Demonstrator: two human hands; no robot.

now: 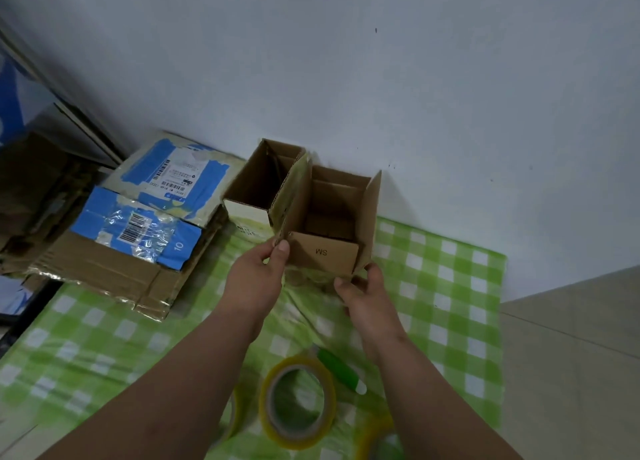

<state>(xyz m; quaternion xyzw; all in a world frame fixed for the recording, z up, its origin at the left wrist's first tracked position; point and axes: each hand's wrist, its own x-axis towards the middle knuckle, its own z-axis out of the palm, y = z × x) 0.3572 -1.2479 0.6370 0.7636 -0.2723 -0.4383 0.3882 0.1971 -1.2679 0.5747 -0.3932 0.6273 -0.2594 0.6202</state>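
A small brown cardboard box (325, 251) marked "SM" stands open on the green checked cloth (450, 286) near the wall, its flaps up. My left hand (263, 272) pinches the lower corner of its left flap between thumb and fingers. My right hand (363, 293) grips the box's lower right corner, fingers curled under the right flap. A second open box (256, 182) with a pale front stands just behind and left, touching the first.
A stack of flattened cartons with blue tape and barcode labels (138, 224) lies at the left. Rolls of clear tape (298, 404) and a green-handled tool (341, 369) lie close to me between my forearms. The white wall is directly behind the boxes; bare floor (571, 355) lies right.
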